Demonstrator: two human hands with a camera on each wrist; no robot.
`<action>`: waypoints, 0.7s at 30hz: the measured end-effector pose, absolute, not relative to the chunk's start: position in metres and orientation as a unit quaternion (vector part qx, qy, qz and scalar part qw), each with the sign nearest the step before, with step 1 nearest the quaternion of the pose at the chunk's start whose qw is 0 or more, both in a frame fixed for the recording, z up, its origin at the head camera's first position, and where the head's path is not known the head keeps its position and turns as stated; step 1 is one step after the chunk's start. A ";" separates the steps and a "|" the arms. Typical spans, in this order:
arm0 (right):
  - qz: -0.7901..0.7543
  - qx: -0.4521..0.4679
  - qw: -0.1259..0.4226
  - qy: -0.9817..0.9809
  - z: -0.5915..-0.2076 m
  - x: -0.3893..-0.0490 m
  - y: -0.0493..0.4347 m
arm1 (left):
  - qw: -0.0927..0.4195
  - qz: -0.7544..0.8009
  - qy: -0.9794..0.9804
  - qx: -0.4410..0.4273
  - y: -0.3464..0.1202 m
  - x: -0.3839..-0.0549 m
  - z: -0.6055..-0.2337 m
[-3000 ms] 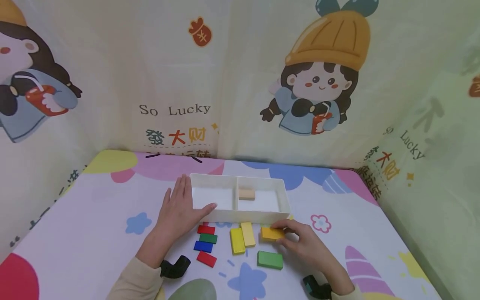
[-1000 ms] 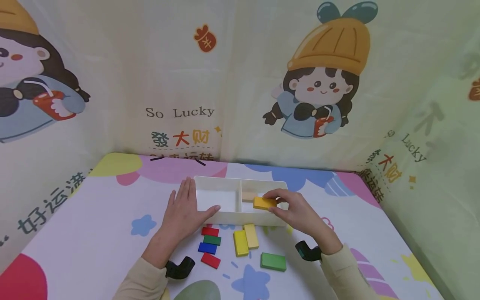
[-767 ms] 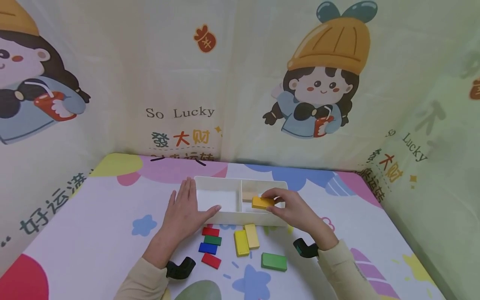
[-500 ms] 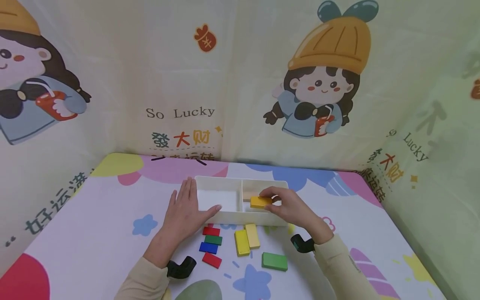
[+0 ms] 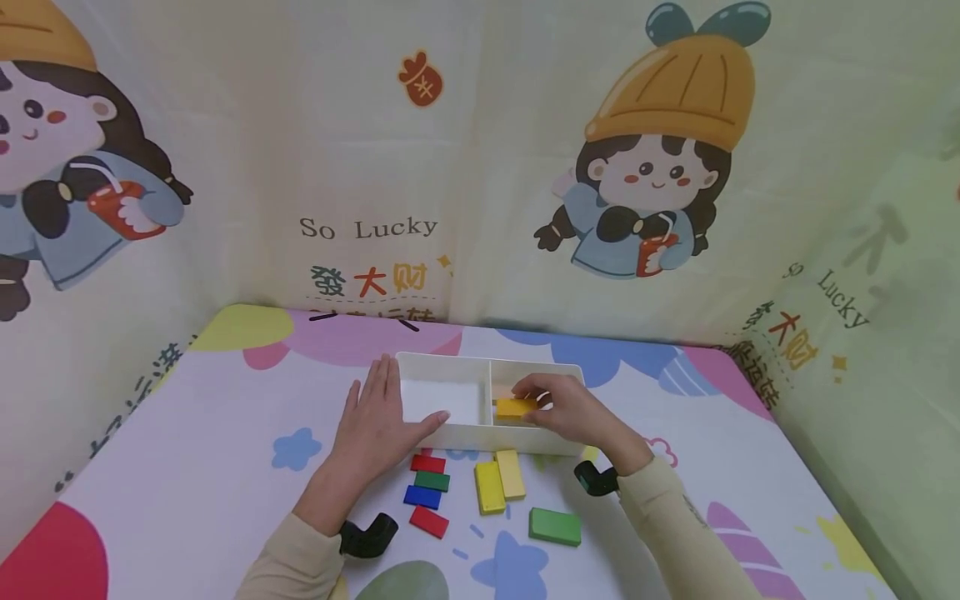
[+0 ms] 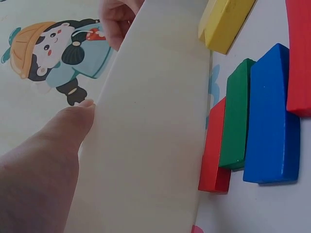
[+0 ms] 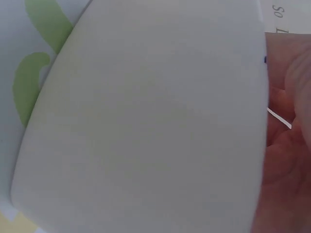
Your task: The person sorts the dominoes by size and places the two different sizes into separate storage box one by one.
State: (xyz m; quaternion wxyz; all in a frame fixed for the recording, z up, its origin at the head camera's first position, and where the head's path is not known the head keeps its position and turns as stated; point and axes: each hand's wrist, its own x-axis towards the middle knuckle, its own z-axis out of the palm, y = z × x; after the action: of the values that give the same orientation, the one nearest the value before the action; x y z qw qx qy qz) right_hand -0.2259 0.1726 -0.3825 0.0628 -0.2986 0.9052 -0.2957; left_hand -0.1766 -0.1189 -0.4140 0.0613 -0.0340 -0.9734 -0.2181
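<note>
My left hand point(image 5: 375, 421) lies with straight fingers along the left end of a white two-compartment box point(image 5: 480, 437), its thumb on the front rim. In the left wrist view that thumb touches the top edge of the box wall point(image 6: 141, 111). My right hand point(image 5: 573, 412) pinches an orange-yellow block point(image 5: 515, 408) between thumb and fingers, low inside the right compartment near the divider. Behind it a pale wooden block point(image 5: 502, 391) is partly hidden. In the right wrist view the box wall point(image 7: 146, 116) covers most of the picture and hides the held block.
In front of the box lie a red block point(image 5: 428, 463), a dark green one point(image 5: 432, 481), a blue one point(image 5: 423, 497) and another red one point(image 5: 429, 522). Nearby are a yellow block point(image 5: 490, 487), a pale yellow block point(image 5: 511, 475) and a larger green block point(image 5: 555, 527).
My right hand has carried the orange-yellow block from the table over the front wall, then left and down into the right compartment. The left hand stays at the box's left end.
</note>
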 end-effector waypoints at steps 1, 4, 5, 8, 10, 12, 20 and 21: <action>-0.294 -0.300 0.064 0.905 -0.383 -0.227 0.172 | 0.061 -0.218 -0.973 -0.034 -0.119 -0.177 -0.414; -0.288 -0.302 0.069 0.906 -0.383 -0.229 0.170 | 0.059 -0.217 -0.974 -0.033 -0.119 -0.177 -0.414; -0.288 -0.302 0.072 0.906 -0.384 -0.229 0.169 | 0.059 -0.216 -0.974 -0.033 -0.119 -0.177 -0.414; -0.286 -0.302 0.077 0.906 -0.385 -0.230 0.168 | 0.057 -0.215 -0.974 -0.034 -0.118 -0.177 -0.413; -0.285 -0.297 0.080 0.908 -0.386 -0.231 0.167 | 0.054 -0.217 -0.974 -0.034 -0.118 -0.177 -0.413; -0.282 -0.292 0.081 0.910 -0.387 -0.233 0.166 | 0.052 -0.220 -0.974 -0.033 -0.117 -0.177 -0.412; -0.271 -0.285 0.093 0.915 -0.389 -0.240 0.159 | 0.053 -0.215 -0.975 -0.031 -0.119 -0.177 -0.412; -0.271 -0.288 0.093 0.914 -0.389 -0.241 0.158 | 0.055 -0.214 -0.975 -0.031 -0.120 -0.177 -0.412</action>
State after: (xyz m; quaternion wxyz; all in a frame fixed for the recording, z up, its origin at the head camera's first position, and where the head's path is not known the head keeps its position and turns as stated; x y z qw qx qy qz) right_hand -0.2410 0.1579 -0.3889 0.0929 -0.2883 0.9138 -0.2706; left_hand -0.1773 -0.1199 -0.4122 0.0547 -0.0309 -0.9748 -0.2142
